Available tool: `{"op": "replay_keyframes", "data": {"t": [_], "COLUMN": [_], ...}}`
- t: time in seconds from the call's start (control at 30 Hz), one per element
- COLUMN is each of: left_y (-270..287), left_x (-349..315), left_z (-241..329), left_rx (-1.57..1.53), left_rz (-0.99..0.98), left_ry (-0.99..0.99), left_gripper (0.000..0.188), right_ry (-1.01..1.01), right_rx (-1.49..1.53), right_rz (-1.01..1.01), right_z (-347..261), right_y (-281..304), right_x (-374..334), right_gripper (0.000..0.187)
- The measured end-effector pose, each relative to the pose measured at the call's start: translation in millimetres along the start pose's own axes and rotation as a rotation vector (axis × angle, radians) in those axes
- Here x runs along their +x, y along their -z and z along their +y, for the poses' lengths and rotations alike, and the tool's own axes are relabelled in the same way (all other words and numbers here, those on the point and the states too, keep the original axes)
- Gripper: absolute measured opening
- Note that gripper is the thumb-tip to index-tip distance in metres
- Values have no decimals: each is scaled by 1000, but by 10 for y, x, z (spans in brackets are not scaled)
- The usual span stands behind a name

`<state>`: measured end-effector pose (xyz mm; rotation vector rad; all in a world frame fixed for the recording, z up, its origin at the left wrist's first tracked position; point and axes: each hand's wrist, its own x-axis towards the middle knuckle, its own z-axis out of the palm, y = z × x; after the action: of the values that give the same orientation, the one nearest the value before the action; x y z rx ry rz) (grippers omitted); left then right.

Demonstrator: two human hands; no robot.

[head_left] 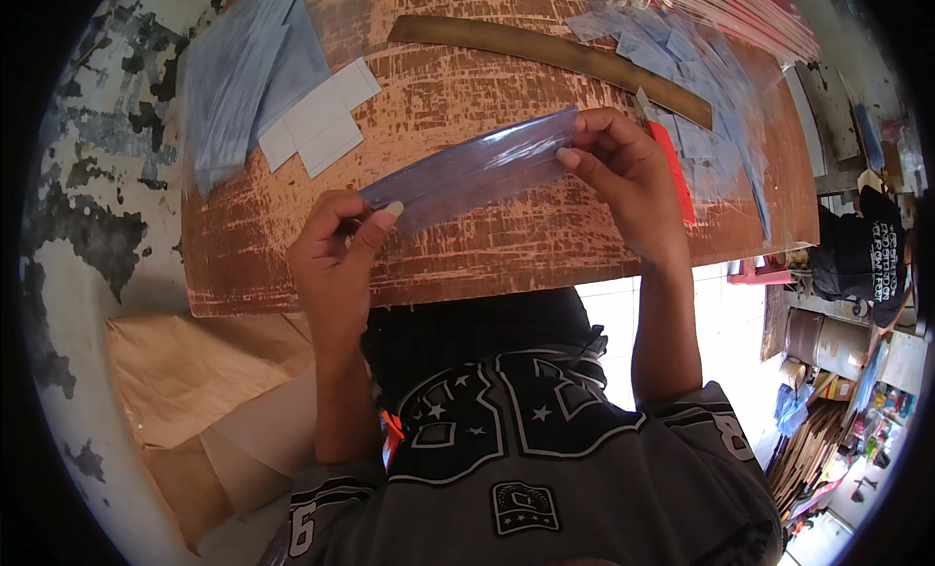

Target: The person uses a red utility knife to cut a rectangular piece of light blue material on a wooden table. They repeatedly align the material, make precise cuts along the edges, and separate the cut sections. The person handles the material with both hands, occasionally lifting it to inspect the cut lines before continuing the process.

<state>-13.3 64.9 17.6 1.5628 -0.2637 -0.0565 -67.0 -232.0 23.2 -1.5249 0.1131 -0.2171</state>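
A clear, bluish strip of plastic sheet [477, 167] stretches between my two hands above the worn wooden table [467, 259]. My left hand [336, 240] pinches its left end between thumb and fingers. At the other end, higher up, my right hand [628, 176] grips the strip the same way. Light glints off the plastic near the right hand. Just right of that hand lies a red-handled cutter knife [674, 171], its blade toward the far side.
A long brown ruler [555, 61] crosses the far table. Clear plastic sheets [258, 69] and white paper pieces [326, 118] lie left; cut plastic pieces [716, 157] lie right. Pink-red sticks [740, 16] are bundled far right. Brown paper [209, 371] is at lower left. A person [867, 245] is at far right.
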Motion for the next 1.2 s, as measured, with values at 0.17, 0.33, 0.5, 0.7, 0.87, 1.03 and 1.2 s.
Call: {"op": "replay_keyframes", "data": {"t": [0.17,0.33,0.5,0.7,0.87,1.03,1.2], "left_y": [-13,-45,-140,-158,40,75,24], "left_x": [77,67,69,125,303,507,723], "left_z": [16,-54,-42,-28,-110,53,179], "left_rx": [179,190,290,259,140,98,112], "left_rz": [-53,-21,-23,-36,-107,-229,-279], "left_ry": [-205,-181,-100,25,97,225,329], "left_gripper": [14,16,16,16,15,16,28], "right_ry": [6,63,48,78,-67,-285,-369], "right_rx": [14,-20,-243,-447,-445,-61,116], "right_rz": [-2,32,29,62,-95,-228,-211], "right_z": [111,250,264,146,-72,-12,-40], "right_y": [82,57,62,-2,20,40,-65], "right_x": [16,40,49,34,-23,-91,-206], "right_gripper": [20,19,20,10,15,20,22]}}
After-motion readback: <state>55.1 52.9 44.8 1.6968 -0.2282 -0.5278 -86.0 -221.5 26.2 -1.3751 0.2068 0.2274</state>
